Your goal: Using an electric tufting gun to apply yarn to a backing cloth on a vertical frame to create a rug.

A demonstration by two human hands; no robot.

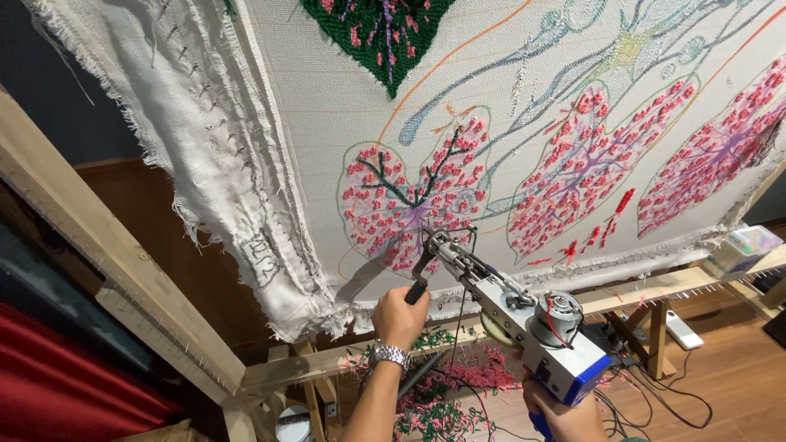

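Note:
A white cloth is stretched on a wooden frame, tufted with pink leaf shapes with purple veins and a green patch. I hold a tufting gun, grey and blue with a round motor on top. Its needle tip touches the lower part of the leftmost pink leaf. My left hand, with a metal watch on the wrist, grips the gun's black front handle. My right hand grips the blue rear handle at the bottom edge.
Pink and green yarn scraps lie on the wooden floor below the frame. Cables trail on the floor at right. A small clear box sits on the frame's lower rail. Red fabric is at bottom left.

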